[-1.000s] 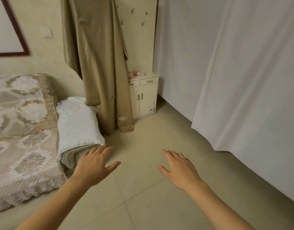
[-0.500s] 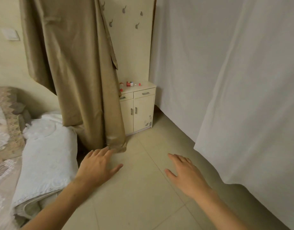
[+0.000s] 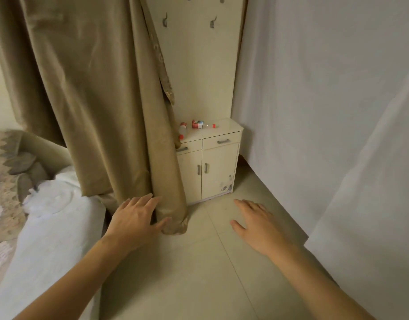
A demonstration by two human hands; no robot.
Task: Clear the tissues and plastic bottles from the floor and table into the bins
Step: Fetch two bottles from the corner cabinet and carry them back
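Two plastic bottles lie on their sides on our small cream table (image 3: 226, 129) at about twelve o'clock, well apart from both our hands: one clear bottle with a red label and red cap (image 3: 202, 124), and a second one (image 3: 182, 131) just beside it at its nine o'clock, partly hidden by the curtain (image 3: 102, 100). Neither is lifted yet, and we see no bins and no tissues from here, so we judge the clearing barely begun, with the whole carry to the bins left to do. Our left hand (image 3: 136, 221) hangs at ten o'clock with fingers spread and straight, holding nothing; whether it touches the curtain's hem we cannot tell. Our right hand (image 3: 258, 225) hovers at two o'clock over the floor (image 3: 198, 273), fingers loosely straight and slightly apart, empty. The bottles look thin, smooth and light, round enough to roll. The curtain is heavy tan cloth in deep folds; the floor is pale glossy tile; white sheeting (image 3: 325, 112) drapes at three o'clock, and soft bedding (image 3: 48, 227) lies at nine.
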